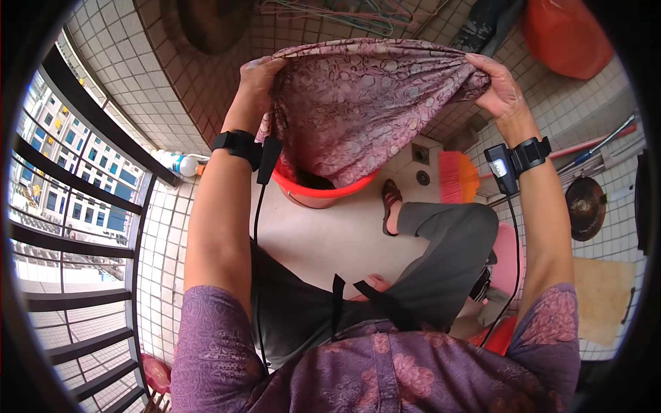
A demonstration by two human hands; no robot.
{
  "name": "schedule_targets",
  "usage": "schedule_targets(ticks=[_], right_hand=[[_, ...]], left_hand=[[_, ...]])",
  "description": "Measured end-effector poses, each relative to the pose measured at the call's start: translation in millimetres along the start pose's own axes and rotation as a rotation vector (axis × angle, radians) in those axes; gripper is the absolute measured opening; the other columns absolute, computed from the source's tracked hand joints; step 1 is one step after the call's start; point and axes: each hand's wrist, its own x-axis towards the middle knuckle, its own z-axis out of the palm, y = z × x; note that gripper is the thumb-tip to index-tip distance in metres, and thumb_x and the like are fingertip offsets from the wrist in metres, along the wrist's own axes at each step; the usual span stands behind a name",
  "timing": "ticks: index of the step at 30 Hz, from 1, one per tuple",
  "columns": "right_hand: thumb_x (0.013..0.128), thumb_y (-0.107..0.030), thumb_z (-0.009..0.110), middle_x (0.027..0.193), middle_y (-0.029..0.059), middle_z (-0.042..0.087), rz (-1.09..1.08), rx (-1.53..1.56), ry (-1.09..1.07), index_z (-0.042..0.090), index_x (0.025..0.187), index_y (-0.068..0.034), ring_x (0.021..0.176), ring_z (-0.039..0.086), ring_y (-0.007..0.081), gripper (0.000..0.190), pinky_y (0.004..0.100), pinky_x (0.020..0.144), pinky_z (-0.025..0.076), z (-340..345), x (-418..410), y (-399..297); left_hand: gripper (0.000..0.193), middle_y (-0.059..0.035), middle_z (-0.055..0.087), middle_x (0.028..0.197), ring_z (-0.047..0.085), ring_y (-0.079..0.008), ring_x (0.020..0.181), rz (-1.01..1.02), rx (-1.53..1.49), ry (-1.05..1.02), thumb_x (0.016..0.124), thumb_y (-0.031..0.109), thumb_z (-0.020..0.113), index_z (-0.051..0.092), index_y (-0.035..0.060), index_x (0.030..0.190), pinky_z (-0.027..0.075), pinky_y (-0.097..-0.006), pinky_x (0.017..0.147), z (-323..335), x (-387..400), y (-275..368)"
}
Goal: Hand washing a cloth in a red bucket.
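A purple patterned cloth is stretched between my two hands above a red bucket. My left hand grips its upper left corner, and my right hand has the bunched right end. The upper edge runs taut with a slight bow, while the lower folds sag down into the bucket's mouth. Dark contents show just inside the rim, too shaded to make out. Both hands look wet, with pale suds on the skin. Most of the fingers are hidden behind the fabric.
Black railings line the left side, with a white bottle by them. Right of the bucket are a floor drain and an orange-pink broom head. A pink basin holding clothes stands beside my knee. Hangers lie at the top.
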Motion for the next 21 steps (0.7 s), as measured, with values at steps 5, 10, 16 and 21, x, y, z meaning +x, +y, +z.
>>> schedule_targets(ticks=[5, 10, 16, 21], right_hand=[[0.08, -0.01, 0.057, 0.085, 0.0086, 0.063, -0.117, -0.066, 0.077, 0.061, 0.081, -0.003, 0.079, 0.06, 0.0191, 0.007, 0.0325, 0.078, 0.048, -13, 4, -4], [0.083, -0.019, 0.056, 0.063, 0.0023, 0.048, -0.515, -0.936, 0.295, 0.055, 0.071, 0.004, 0.062, 0.039, 0.0087, 0.026, 0.0276, 0.056, 0.036, -8, 3, 6], [0.084, -0.019, 0.055, 0.061, 0.0017, 0.047, -0.531, -0.967, 0.454, 0.054, 0.068, 0.003, 0.06, 0.04, 0.0096, 0.027, 0.0271, 0.056, 0.036, -28, 9, 9], [0.082, -0.016, 0.058, 0.065, -0.0013, 0.049, -0.433, -0.775, 0.449, 0.054, 0.068, 0.0, 0.061, 0.04, 0.0082, 0.022, 0.0259, 0.056, 0.036, -35, 17, 9]], left_hand=[[0.018, -0.0069, 0.062, 0.086, 0.059, -0.0154, 0.077, -0.049, 0.112, 0.092, 0.077, 0.008, 0.06, 0.06, 0.0, 0.093, 0.048, -0.0275, 0.069, 20, -2, 2], [0.021, -0.0083, 0.06, 0.078, 0.054, -0.0144, 0.07, 0.093, 0.309, 0.175, 0.07, 0.01, 0.063, 0.061, -0.0043, 0.085, 0.043, -0.0287, 0.063, 13, 11, -9], [0.018, -0.0076, 0.056, 0.063, 0.048, -0.013, 0.06, 0.264, 0.543, 0.218, 0.067, 0.011, 0.063, 0.061, -0.0055, 0.073, 0.041, -0.0301, 0.056, 20, 8, -13], [0.017, -0.0111, 0.059, 0.068, 0.055, -0.0212, 0.065, 0.569, 0.994, 0.185, 0.069, 0.015, 0.062, 0.064, -0.0005, 0.076, 0.044, -0.0316, 0.061, -4, 18, -23]])
